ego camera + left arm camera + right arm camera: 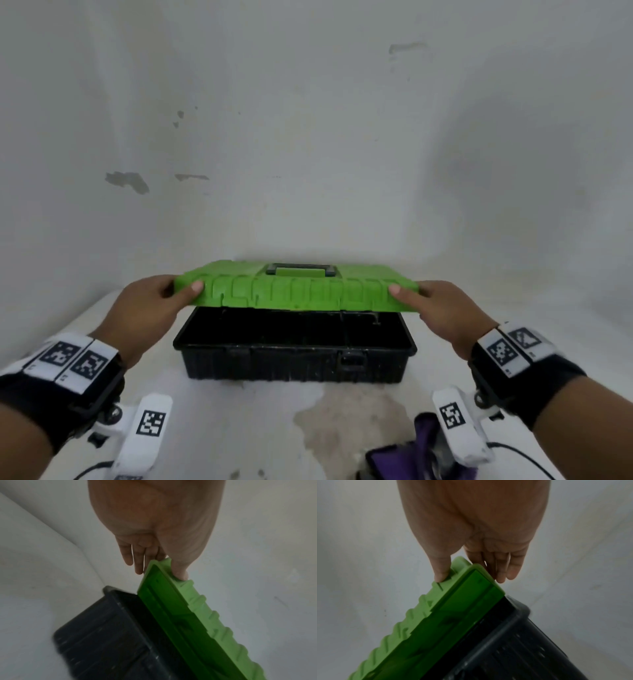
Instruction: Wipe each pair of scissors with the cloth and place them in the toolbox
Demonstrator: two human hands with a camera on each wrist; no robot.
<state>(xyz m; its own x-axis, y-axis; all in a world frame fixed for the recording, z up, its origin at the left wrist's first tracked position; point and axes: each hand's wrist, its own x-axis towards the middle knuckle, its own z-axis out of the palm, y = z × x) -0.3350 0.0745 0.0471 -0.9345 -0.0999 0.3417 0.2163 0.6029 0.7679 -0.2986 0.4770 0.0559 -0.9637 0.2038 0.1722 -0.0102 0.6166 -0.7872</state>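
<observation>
A black toolbox (294, 365) stands on the white table, and its green lid (294, 291) is raised partway, hinged at the back. My left hand (173, 291) grips the lid's left front corner, thumb on top. My right hand (419, 294) grips the right front corner the same way. In the left wrist view the left hand (159, 566) pinches the lid (197, 622) above the dark box (102, 635). The right wrist view shows my right hand (471, 568) on the lid (428, 622). A purple cloth (407, 459) lies at the near right. No scissors are plainly visible.
A pale wall with chipped patches rises right behind the toolbox. The white table (239, 428) has a brownish stain (329, 421) in front of the box. What shows of the box's inside is dark.
</observation>
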